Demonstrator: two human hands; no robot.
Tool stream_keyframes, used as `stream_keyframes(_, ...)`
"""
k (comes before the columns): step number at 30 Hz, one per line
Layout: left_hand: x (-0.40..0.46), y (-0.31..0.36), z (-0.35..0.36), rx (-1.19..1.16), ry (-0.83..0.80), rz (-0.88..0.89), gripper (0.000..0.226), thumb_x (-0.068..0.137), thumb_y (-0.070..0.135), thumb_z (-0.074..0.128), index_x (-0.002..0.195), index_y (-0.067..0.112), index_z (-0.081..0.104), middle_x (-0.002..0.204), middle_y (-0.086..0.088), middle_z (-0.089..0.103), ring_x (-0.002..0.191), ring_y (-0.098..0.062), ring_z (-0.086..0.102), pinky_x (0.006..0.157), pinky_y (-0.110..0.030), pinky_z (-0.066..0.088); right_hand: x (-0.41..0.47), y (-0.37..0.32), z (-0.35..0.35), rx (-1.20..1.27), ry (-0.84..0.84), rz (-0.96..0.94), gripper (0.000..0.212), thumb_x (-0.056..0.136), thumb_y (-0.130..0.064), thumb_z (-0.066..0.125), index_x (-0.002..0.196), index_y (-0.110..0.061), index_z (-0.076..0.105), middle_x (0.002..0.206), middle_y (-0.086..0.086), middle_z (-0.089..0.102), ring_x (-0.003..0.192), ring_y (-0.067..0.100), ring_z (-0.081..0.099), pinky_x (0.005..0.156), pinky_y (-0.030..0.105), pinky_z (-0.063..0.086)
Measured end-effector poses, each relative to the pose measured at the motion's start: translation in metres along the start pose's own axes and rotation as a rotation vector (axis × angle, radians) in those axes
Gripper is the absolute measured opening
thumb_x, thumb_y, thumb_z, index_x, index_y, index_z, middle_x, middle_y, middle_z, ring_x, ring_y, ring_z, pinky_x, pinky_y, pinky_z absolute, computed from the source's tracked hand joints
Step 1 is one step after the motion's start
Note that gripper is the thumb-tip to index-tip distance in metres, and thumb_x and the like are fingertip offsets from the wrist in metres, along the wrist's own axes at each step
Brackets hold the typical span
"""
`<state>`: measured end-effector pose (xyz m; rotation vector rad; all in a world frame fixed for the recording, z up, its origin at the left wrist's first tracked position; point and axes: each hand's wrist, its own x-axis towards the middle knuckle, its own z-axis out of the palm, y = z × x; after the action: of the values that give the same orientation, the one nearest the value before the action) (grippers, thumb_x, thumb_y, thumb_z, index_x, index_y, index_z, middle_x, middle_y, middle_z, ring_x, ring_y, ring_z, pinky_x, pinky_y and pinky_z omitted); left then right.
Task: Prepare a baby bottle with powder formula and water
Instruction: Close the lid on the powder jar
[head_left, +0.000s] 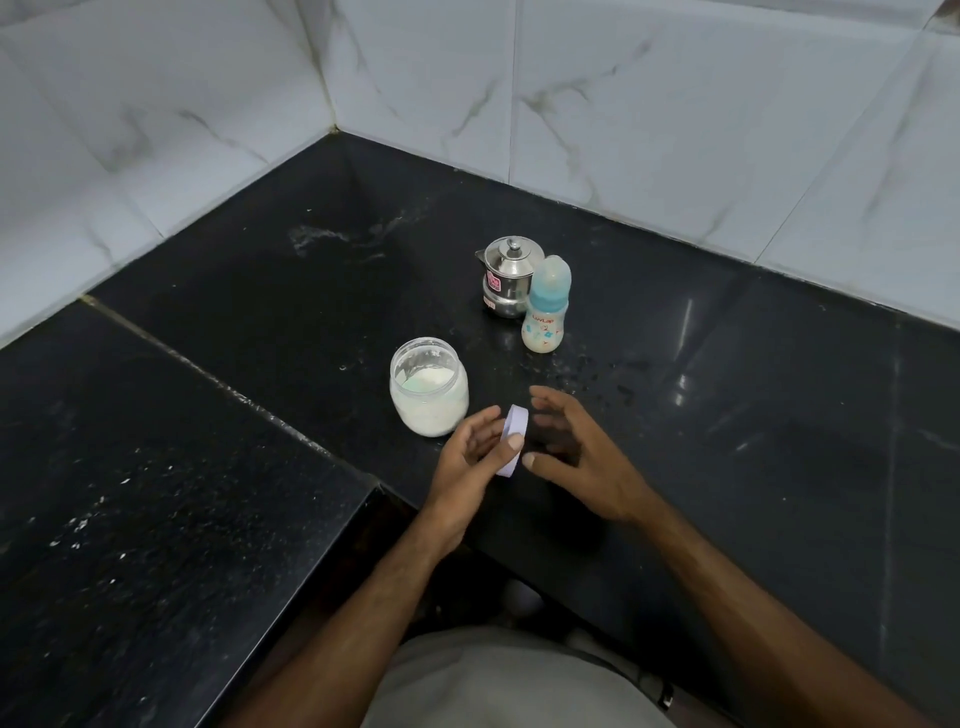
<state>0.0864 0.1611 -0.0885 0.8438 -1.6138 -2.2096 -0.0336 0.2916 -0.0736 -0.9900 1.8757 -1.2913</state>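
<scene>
Dim light; countertop glare; warped edges

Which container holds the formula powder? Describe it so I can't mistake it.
On the black counter, look left of the baby bottle and steel pot. The powder jar is the squat clear one, lidless, with white powder inside; its white lid is in the left hand.
</scene>
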Motion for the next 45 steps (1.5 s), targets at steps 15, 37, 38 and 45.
stream_keyframes(15,-0.014,0.008,-0.057,0.204,0.07,0.101,0.021,0.087,0.012,0.068,0.108,0.013,0.065,0.103,-0.006,0.07,0.101,-0.022,0.066,0.082,-0.02,0.051,0.027,-0.038,-0.006,-0.186,0.043,-0.129,0.071,0.077,-0.03,0.08,0.135,-0.035,0.039,0.136,-0.012,0.042,0.123,0.006,0.047,0.092,0.027,0.053)
stream_keyframes(37,0.027,0.06,-0.092,0.559,0.062,0.365,0.115,0.067,0.027,0.087,0.15,0.031,0.008,0.135,0.032,0.036,0.125,0.017,0.035,0.098,-0.003,0.032,0.12,-0.108,0.03,-0.824,-0.202,-0.281,0.083,0.078,-0.052,0.071,0.146,-0.036,0.027,0.142,-0.004,0.044,0.124,0.016,0.044,0.104,0.035,0.041)
stream_keyframes(38,0.027,0.06,-0.091,0.554,0.055,0.366,0.115,0.067,0.026,0.087,0.151,0.03,0.008,0.13,0.037,0.033,0.12,0.024,0.034,0.092,0.002,0.031,0.12,-0.108,0.031,-0.829,-0.202,-0.278,0.083,0.078,-0.052,0.071,0.147,-0.036,0.026,0.142,-0.004,0.044,0.124,0.016,0.044,0.104,0.035,0.041)
stream_keyframes(45,0.034,0.058,-0.091,0.525,0.036,0.351,0.111,0.069,0.013,0.085,0.15,0.025,0.01,0.128,0.027,0.035,0.11,0.033,0.032,0.088,0.006,0.031,0.116,-0.106,0.036,-0.823,-0.183,-0.247,0.086,0.078,-0.051,0.071,0.149,-0.033,0.026,0.143,-0.004,0.043,0.125,0.016,0.042,0.104,0.036,0.042)
